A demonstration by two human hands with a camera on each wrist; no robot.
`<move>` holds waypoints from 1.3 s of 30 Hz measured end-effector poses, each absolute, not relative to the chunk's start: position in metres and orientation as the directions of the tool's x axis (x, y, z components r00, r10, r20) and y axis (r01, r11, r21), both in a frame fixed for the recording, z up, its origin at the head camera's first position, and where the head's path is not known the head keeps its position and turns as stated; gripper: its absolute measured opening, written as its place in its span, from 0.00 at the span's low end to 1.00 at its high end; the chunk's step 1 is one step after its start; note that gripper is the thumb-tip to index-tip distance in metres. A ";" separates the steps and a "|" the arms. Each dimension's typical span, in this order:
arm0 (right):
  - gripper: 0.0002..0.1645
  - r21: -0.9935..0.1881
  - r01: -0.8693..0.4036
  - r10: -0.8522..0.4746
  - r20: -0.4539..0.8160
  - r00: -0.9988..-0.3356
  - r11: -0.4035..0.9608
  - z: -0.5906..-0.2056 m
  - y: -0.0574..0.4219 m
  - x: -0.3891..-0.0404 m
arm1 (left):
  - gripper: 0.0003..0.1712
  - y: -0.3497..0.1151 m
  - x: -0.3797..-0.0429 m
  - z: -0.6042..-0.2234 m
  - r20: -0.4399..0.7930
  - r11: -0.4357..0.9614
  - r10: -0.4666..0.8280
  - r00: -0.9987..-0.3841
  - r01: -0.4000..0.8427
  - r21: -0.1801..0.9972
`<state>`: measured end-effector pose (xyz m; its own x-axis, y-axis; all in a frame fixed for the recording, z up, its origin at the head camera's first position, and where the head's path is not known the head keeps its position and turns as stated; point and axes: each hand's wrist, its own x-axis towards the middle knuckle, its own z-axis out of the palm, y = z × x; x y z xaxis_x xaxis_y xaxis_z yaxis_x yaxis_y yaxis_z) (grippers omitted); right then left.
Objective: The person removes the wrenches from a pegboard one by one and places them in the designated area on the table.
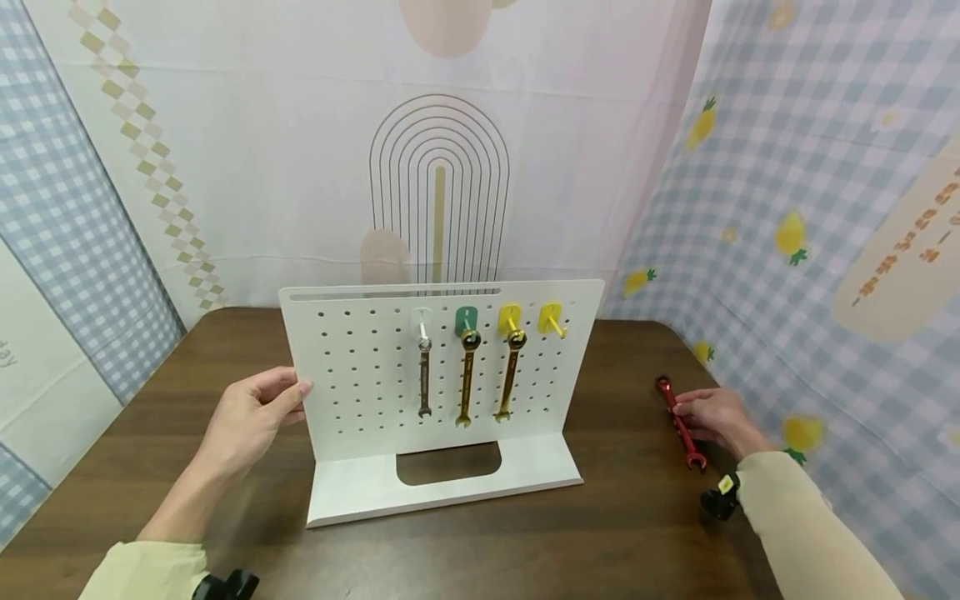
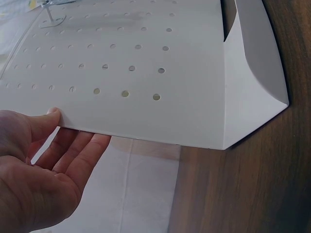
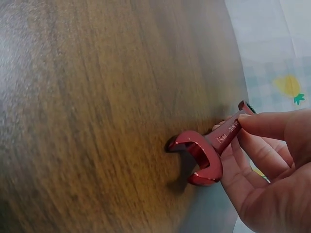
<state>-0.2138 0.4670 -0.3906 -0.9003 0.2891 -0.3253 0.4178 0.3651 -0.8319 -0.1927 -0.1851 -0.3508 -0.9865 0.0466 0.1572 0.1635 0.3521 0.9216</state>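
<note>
Plainly, right grip (image 1: 714, 413) pinching red wrench (image 1: 682, 429) by the shaft (image 3: 226, 136), open end (image 3: 213, 167) outside.

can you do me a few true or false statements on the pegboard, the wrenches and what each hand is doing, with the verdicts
1. The left grip pinches the side edge of the white pegboard. True.
2. The right grip holds nothing. False: it holds the red wrench.
3. The green hook bears a wrench. True.
4. A wrench hangs on the rightmost yellow hook. False: the rightmost yellow hook is bare.
5. The pegboard lies flat. False: it stands up on the table.
6. Three wrenches hang on the pegboard. True.
</note>
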 end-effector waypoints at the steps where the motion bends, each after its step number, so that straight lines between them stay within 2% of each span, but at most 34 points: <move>1: 0.16 -0.832 0.416 0.295 -0.320 -0.900 0.368 -0.391 0.466 -0.213 | 0.19 -0.185 -0.193 -0.351 0.156 0.351 0.047 -0.987 0.163 0.922; 17: 0.16 -0.815 0.433 0.373 -0.292 -0.881 0.385 -0.395 0.465 -0.214 | 0.21 -0.186 -0.193 -0.353 0.158 0.339 0.061 -0.986 0.169 0.925; 39: 0.17 -0.823 0.437 0.369 -0.303 -0.878 0.363 -0.392 0.465 -0.215 | 0.20 -0.186 -0.193 -0.356 0.179 0.299 0.056 -0.982 0.187 0.936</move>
